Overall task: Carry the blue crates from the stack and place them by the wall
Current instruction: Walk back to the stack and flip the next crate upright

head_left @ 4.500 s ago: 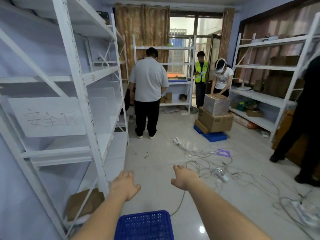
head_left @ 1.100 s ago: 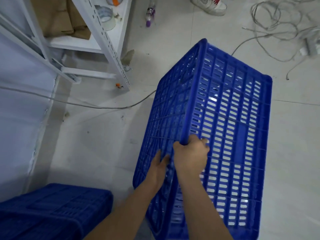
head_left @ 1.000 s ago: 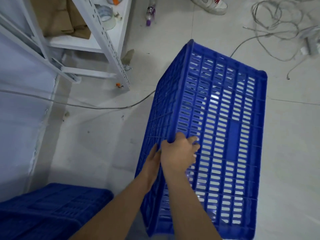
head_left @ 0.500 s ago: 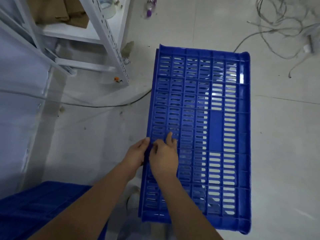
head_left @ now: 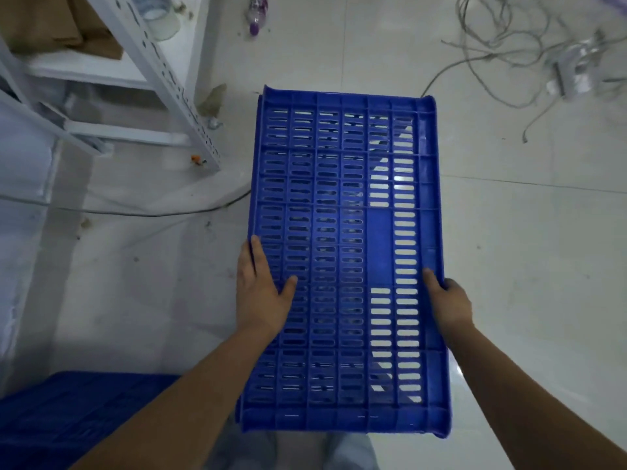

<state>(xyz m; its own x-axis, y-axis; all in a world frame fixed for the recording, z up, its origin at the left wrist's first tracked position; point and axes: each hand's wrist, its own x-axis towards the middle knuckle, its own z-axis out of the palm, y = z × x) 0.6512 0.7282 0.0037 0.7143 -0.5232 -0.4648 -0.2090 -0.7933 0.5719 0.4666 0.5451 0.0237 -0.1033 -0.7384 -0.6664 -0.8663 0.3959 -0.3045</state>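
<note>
A blue slotted crate (head_left: 342, 239) fills the middle of the head view, its flat slotted face turned up towards me above the tiled floor. My left hand (head_left: 263, 293) grips its left edge, thumb on the top face. On the opposite edge my right hand (head_left: 449, 305) is wrapped around the rim, fingers hidden behind it. Another blue crate (head_left: 74, 418) sits at the bottom left, close to the pale wall (head_left: 20, 252).
A white metal shelf post (head_left: 169, 83) and low shelf with cardboard stand at the upper left. A thin cable (head_left: 135, 212) runs across the floor under the crate. Tangled cords and a power strip (head_left: 570, 76) lie upper right; a bottle (head_left: 256, 15) is at the top.
The crate has swung from tilted on edge to flat and face-up. My right hand moved from beside the left hand across to the right rim. Much earlier both hands were free.
</note>
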